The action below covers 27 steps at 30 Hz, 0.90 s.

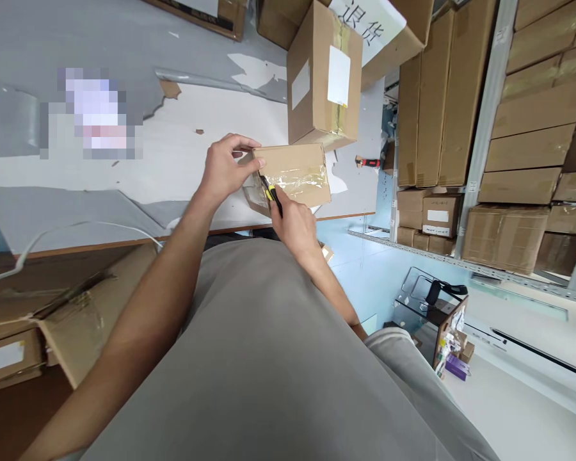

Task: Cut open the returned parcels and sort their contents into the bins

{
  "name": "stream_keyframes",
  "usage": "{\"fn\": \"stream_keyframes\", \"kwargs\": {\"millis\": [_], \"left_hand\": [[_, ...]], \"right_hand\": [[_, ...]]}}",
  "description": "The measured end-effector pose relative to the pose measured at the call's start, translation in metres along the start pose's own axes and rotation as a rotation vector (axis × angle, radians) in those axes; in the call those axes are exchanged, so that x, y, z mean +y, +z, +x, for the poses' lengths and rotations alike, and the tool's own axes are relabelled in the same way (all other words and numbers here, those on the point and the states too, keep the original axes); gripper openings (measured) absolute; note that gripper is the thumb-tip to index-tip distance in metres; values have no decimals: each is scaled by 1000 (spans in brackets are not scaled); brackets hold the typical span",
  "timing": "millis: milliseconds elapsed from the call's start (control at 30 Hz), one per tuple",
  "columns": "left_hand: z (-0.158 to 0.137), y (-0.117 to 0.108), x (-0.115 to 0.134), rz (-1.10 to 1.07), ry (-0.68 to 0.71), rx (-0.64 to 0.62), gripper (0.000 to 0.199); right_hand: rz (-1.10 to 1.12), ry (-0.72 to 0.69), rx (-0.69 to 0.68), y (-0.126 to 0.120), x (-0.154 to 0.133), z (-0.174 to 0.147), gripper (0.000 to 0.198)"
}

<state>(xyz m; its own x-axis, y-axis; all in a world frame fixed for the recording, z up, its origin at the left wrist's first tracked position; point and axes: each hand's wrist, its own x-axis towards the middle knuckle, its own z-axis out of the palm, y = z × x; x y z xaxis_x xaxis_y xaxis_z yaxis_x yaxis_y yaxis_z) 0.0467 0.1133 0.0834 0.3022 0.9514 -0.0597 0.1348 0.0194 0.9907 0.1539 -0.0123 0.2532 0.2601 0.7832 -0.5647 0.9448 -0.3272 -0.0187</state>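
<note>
A small cardboard box with clear tape across its top lies on the table near its front edge. My left hand grips the box's left end, thumb on the top edge and fingers on the far side. In my right hand is a yellow and black utility knife, its tip at the left edge of the box top. My fingers are wrapped round the knife's handle. How deep the blade sits cannot be made out.
A taller taped carton stands just behind the small box. A red and black tool lies to the right on the table. Open cartons sit below the front edge at left, near a white cable. Shelves of boxes stand at right.
</note>
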Motion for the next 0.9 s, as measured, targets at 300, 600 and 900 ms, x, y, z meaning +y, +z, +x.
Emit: {"fn": "stream_keyframes", "kwargs": {"millis": [300, 600, 900], "left_hand": [[-9, 3, -1, -85, -64, 37, 31], [-16, 7, -7, -74, -88, 117, 29], [-22, 6, -4, 49, -98, 171, 47]], "right_hand": [[-160, 34, -113, -23, -29, 1, 44], [-155, -21, -146, -25, -22, -3, 45], [-66, -180, -165, -19, 1, 0, 45]]}}
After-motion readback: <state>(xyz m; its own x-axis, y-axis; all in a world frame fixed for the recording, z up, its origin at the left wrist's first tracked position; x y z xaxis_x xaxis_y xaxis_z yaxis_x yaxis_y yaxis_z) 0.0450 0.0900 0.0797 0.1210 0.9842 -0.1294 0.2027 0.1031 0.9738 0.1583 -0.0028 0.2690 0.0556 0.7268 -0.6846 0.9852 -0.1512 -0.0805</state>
